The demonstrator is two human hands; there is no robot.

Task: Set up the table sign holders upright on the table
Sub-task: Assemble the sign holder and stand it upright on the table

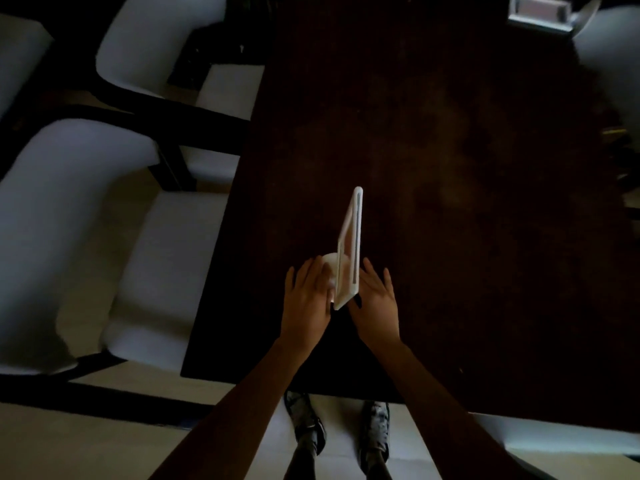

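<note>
A white table sign holder (pixel 350 247) stands upright, edge-on to me, near the front of the dark wooden table (pixel 433 150). Its round white base shows just left of the frame. My left hand (pixel 308 299) lies flat against the base and the frame's left side, fingers together. My right hand (pixel 375 303) rests on the frame's right side, fingers spread, thumb near the lower corner. Both hands touch the holder from either side; a firm grasp is not clear in the dim light. A second sign holder (pixel 540 10) sits at the table's far right end.
Two white-cushioned chairs (pixel 104 244) (pixel 156 43) with dark frames stand along the table's left side. Another white chair (pixel 609 53) is at the far right. A white seat (pixel 561 441) shows at the lower right. My shoes (pixel 339 434) stand on the light floor below the table edge.
</note>
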